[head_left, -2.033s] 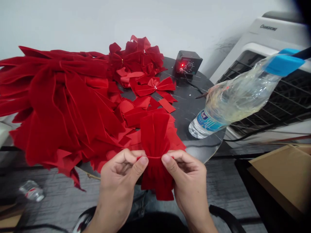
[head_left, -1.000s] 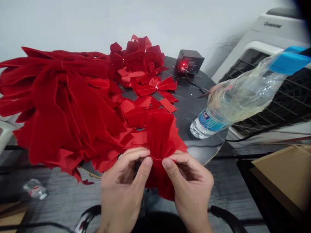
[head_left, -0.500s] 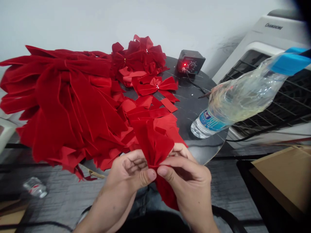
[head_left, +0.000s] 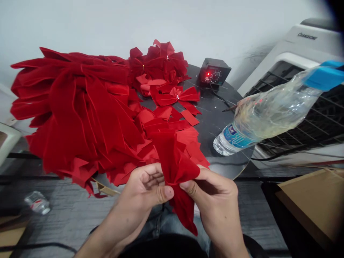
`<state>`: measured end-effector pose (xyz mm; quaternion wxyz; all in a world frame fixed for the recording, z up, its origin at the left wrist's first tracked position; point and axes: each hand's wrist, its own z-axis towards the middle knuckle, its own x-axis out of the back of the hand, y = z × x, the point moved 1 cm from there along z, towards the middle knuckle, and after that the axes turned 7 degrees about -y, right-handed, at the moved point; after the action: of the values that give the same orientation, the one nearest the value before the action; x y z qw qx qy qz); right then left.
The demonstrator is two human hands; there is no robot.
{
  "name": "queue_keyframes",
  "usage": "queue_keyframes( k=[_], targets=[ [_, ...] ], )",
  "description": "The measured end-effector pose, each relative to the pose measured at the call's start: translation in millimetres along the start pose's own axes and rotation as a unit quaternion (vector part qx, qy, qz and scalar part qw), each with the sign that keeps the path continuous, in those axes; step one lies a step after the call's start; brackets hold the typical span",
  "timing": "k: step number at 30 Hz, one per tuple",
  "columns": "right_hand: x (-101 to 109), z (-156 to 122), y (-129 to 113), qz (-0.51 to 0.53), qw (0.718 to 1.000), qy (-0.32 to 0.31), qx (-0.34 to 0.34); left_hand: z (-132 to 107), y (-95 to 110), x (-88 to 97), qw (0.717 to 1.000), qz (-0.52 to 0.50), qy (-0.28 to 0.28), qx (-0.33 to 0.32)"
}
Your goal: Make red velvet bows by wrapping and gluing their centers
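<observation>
On the left, a small plastic bottle (head_left: 37, 202) lay on the floor, and a heap of red velvet bows (head_left: 91, 107) crowded the round black table (head_left: 208, 114). Centrally, at its near edge, the left hand (head_left: 145, 191), loosely curled, and the right hand (head_left: 216, 200), half closed, pinched the waist of a red velvet ribbon (head_left: 176, 170), its long axis slanting from upper left, away from the person, to lower right. Rightward stood a red-lit control box (head_left: 221, 75), then a blue-topped bottle (head_left: 268, 107) partly hiding a white air cooler (head_left: 292, 43).
</observation>
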<state>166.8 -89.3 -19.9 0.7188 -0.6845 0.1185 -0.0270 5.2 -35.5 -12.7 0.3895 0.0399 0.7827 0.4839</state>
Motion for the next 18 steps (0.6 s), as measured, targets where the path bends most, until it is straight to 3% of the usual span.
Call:
queue_keyframes(
  k=[10, 18],
  targets=[
    [0, -7, 5, 0.18, 0.968, -0.144, -0.097, 6, -5, 8.0, 1.0, -0.025, -0.016, 0.007],
    [-2, -9, -9, 0.074, 0.978, -0.185, -0.058, 8, -4, 10.8, 0.996, 0.015, -0.049, 0.067]
  ],
)
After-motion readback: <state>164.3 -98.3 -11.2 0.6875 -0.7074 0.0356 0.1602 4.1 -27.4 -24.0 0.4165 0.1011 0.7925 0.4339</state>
